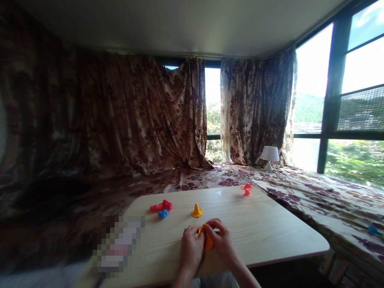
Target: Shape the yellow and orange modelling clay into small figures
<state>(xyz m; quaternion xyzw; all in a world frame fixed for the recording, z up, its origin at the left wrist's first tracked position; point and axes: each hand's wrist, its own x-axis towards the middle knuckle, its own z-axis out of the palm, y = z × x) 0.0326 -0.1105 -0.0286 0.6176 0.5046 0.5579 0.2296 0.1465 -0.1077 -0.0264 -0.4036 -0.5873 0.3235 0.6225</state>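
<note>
Close to the table's near edge, my left hand [191, 246] and my right hand [222, 241] are together around a piece of yellow-orange modelling clay [208, 242]. Both hands have their fingers bent and pressed on it, thumbs toward its top. Part of the clay is hidden by the fingers. Just beyond them a yellow clay cone [197, 211] with a wide brim stands upright on the table. Farther left lie red clay lumps [161, 206], with a blue clay lump [163, 214] in front of them. A red-pink clay shape [246, 190], flared at top and bottom, stands at the far right.
The pale wooden table [258, 228] has rounded corners. A pixelated patch [118, 244] covers something at its left side. Behind is a flower-patterned cloth surface [195, 182] with a white lamp [270, 153]. Curtains [177, 116] and windows enclose the space.
</note>
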